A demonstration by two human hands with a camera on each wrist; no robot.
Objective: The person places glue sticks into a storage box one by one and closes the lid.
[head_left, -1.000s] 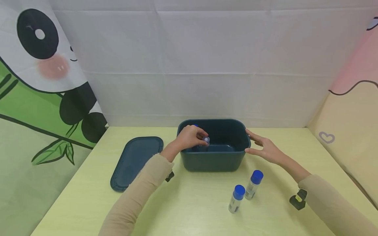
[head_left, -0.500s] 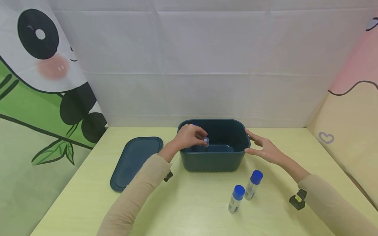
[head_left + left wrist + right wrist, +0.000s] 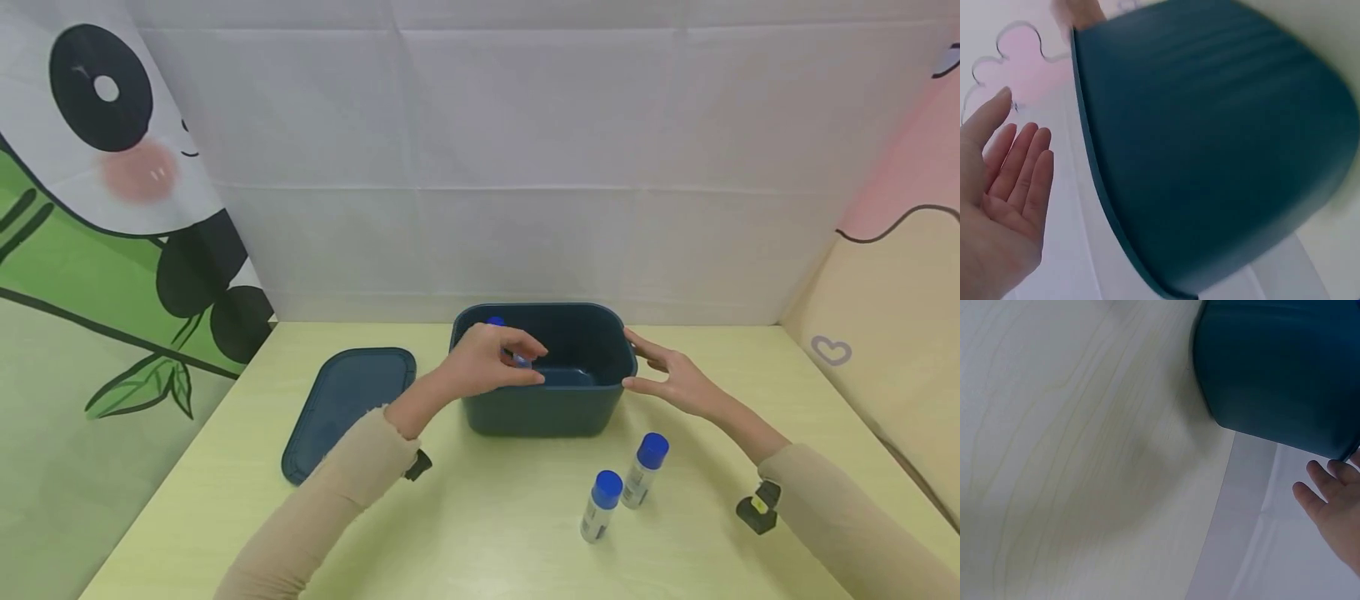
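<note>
A dark teal box (image 3: 543, 417) stands uncovered at the back of the table. Over its left front rim is my left hand (image 3: 487, 360), thumb and fingers spread apart with nothing between them; in the left wrist view the fingers (image 3: 1022, 169) look relaxed beside the box wall. Below that hand, a pale bluish object (image 3: 521, 362) shows inside the box, mostly hidden. A blue cap (image 3: 495, 320) peeks out behind the hand. My right hand (image 3: 675, 382) rests its extended fingertips and thumb at the box's right rim.
Two small white bottles with blue caps, one nearer (image 3: 597, 512) and one farther right (image 3: 640, 477), stand in front of the box. A dark teal lid (image 3: 345, 400) lies flat on the left, partly behind the left sleeve. A white cloth wall (image 3: 525, 167) rises behind the table.
My left hand pinched the pale object in the box; its thumb and fingers have now parted and let go, and the wrist has shifted slightly left and nearer. The right hand stays put.
</note>
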